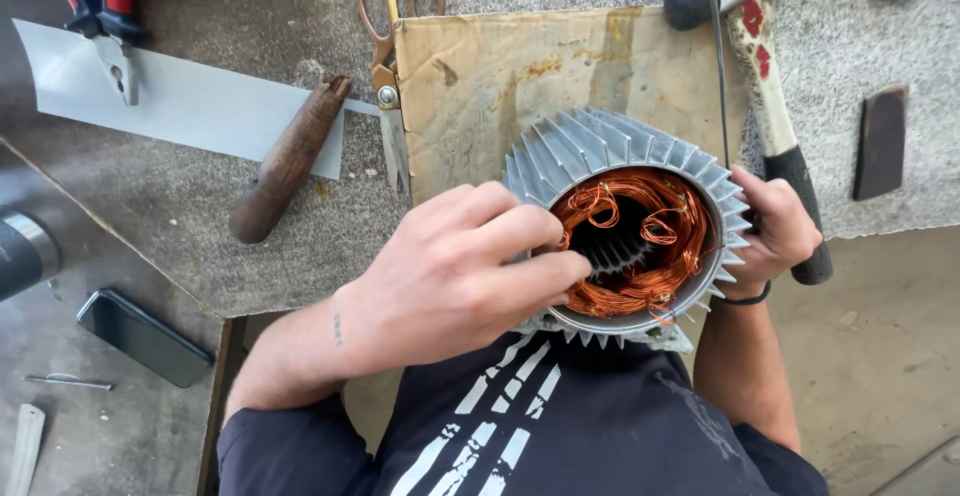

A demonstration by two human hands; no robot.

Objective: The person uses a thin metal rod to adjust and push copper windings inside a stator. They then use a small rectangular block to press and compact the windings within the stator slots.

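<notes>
Head view, frame centre: left hand [450,266] pinches copper windings [630,241] (springy, easily nicked); right hand [775,231] wraps fingers round the likely heavy, rigid finned stator [560,156], best held there.

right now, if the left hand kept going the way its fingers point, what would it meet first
Likely the copper windings inside the finned motor housing: the left hand points right, fingertips already at the coil's near edge. Depth is unclear.

I see bright copper-orange wire coils [640,246] inside a silver-grey finned metal motor housing [590,146], set on a tan, stained cardboard sheet [500,76]. A dark brown wooden handle [288,159] lies on a pale grey paper strip [190,106]; the black shirt [560,426] carries white stripes.
</notes>
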